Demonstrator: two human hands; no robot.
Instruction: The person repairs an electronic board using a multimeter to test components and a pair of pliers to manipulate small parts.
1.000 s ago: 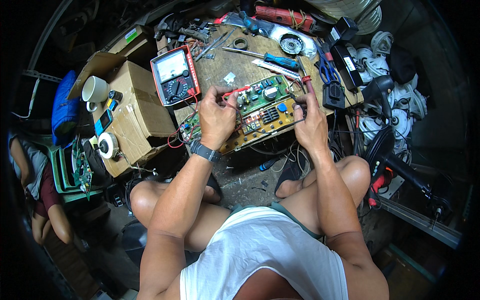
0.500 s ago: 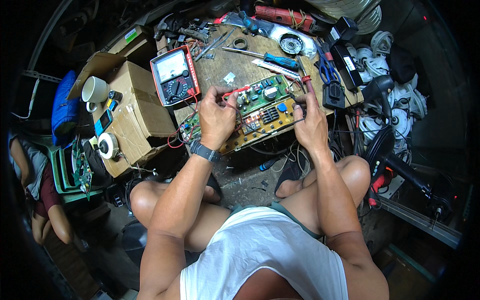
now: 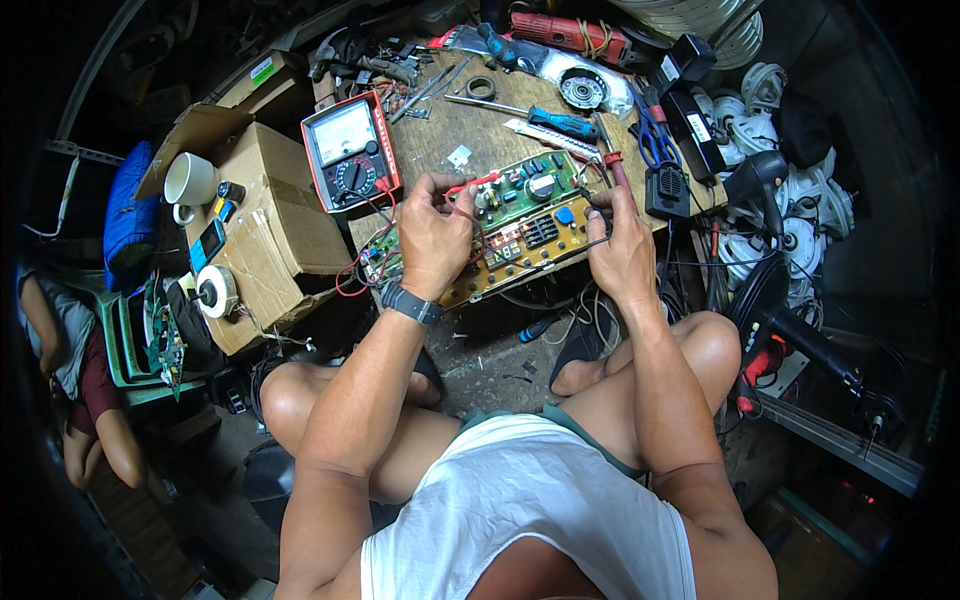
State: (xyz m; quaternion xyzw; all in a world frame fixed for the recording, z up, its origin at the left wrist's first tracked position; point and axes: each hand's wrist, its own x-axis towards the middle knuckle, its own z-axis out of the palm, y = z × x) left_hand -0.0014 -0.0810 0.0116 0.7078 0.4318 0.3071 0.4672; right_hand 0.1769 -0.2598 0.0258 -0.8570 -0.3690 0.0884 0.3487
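The circuit board assembly (image 3: pixel 524 200) is located at the near edge of the bench (image 3: pixel 425 150), between the two hands. Its green section faces the bench; its brown section, nearer the person, carries a lit display (image 3: pixel 503 250).

Left hand (image 3: pixel 435 235): grip pinching the red probe (image 3: pixel 484 182) between thumb and fingers, the probe lying over the green section. Right hand (image 3: pixel 622 245): fingers bent at the right end of the assembly; whether the grip is pinching anything cannot be told. A red-handled tool (image 3: pixel 616 168) projects just beyond these fingers.

The analogue multimeter (image 3: pixel 353 178) stands left of the assembly, with leads at its lower edge. Beyond the assembly lie a utility knife (image 3: pixel 548 137), a blue-handled screwdriver (image 3: pixel 567 122) and a tape roll (image 3: pixel 480 87). Left of the bench, a cardboard box (image 3: pixel 300 215) supports a white cup (image 3: pixel 190 180).
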